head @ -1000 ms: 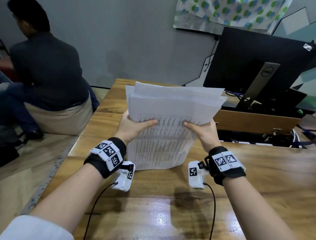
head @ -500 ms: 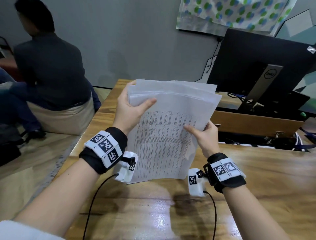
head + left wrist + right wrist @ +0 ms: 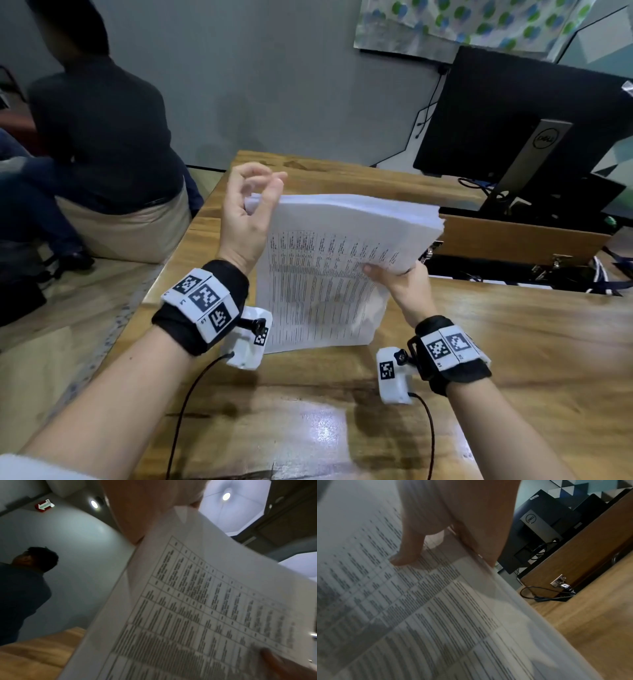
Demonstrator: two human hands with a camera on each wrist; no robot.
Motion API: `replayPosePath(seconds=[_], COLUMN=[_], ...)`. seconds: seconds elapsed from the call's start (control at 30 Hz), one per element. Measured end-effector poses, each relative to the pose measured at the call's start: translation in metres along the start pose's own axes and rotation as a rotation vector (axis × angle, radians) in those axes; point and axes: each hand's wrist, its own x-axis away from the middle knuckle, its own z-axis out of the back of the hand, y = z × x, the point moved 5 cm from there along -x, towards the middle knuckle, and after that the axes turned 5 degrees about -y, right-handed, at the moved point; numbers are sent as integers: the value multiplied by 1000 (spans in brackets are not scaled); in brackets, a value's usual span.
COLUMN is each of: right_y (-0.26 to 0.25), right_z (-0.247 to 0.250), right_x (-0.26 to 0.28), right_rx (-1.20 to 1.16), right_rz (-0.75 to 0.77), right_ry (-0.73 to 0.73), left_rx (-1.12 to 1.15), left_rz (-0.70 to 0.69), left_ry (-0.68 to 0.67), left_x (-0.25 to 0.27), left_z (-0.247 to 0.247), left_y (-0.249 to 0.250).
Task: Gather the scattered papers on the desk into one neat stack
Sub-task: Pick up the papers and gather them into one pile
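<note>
A stack of white printed papers (image 3: 325,274) stands on its lower edge on the wooden desk (image 3: 513,342), leaning back with its top edges roughly level. My left hand (image 3: 251,205) is at the top left corner, thumb in front and curled fingers behind. My right hand (image 3: 394,277) grips the right edge halfway up, thumb on the printed face and fingers behind. The left wrist view shows the tabled front sheet (image 3: 205,601) below my palm (image 3: 145,507). In the right wrist view my thumb (image 3: 406,555) presses the page (image 3: 419,615).
A dark monitor (image 3: 513,120) on a grey stand sits at the back right, behind a raised wooden flap (image 3: 513,240) with cables beneath. A person in a dark shirt (image 3: 96,130) sits to the left of the desk. Wrist camera cables trail over the near desk.
My left hand has slid up the left edge to the top corner. The sheets, earlier fanned at the top, now sit closer together and lean further back. My right hand has kept its hold.
</note>
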Motion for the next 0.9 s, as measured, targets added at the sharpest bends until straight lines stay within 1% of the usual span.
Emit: replayPosePath(seconds=[0.07, 0.1, 0.17, 0.23, 0.3, 0.37, 0.4, 0.47, 0.53, 0.57, 0.6, 0.67, 0.77, 0.8, 0.83, 0.9], right_y=[1, 0, -5, -14, -21, -19, -12, 11, 36, 44, 50, 57, 62, 62, 62, 65], right_z=[-3, -2, -2, -2, -5, -9, -10, -13, -14, -12, -10, -3, 10, 15, 19, 22], right_x=[-1, -3, -6, -10, -13, -13, -11, -5, 5, 10, 13, 15, 17, 17, 16, 15], right_rx=[13, -3, -76, -135, -140, -90, -47, 51, 112, 128, 140, 133, 87, 39, -61, -372], right_rz=[4, 11, 23, 36, 58, 37, -7, -149, -273, -299, -310, -335, -367, -363, -352, -326], right_ry=[25, 49, 97, 139, 143, 118, 94, 9, -64, -72, -66, -33, 50, 81, 111, 141], left_rx=[-22, -11, 12, -48, -60, -11, -12, -28, -33, -25, 0, 54, 160, 206, 268, 384], left_rz=[6, 31, 131, 255, 364, 446, 483, 526, 549, 551, 537, 496, 496, 510, 526, 566], left_ry=[-73, -120, -185, -216, -165, -68, -23, 33, 28, 18, 29, 93, 245, 283, 304, 320], left_x=[6, 10, 15, 15, 15, 20, 22, 27, 30, 30, 30, 29, 31, 31, 31, 34], left_z=[1, 0, 0, -2, -1, 2, 6, 16, 22, 22, 22, 23, 33, 38, 39, 40], left_y=[-3, -4, -14, -26, -42, -57, -66, -80, -92, -89, -83, -74, -72, -76, -77, -85])
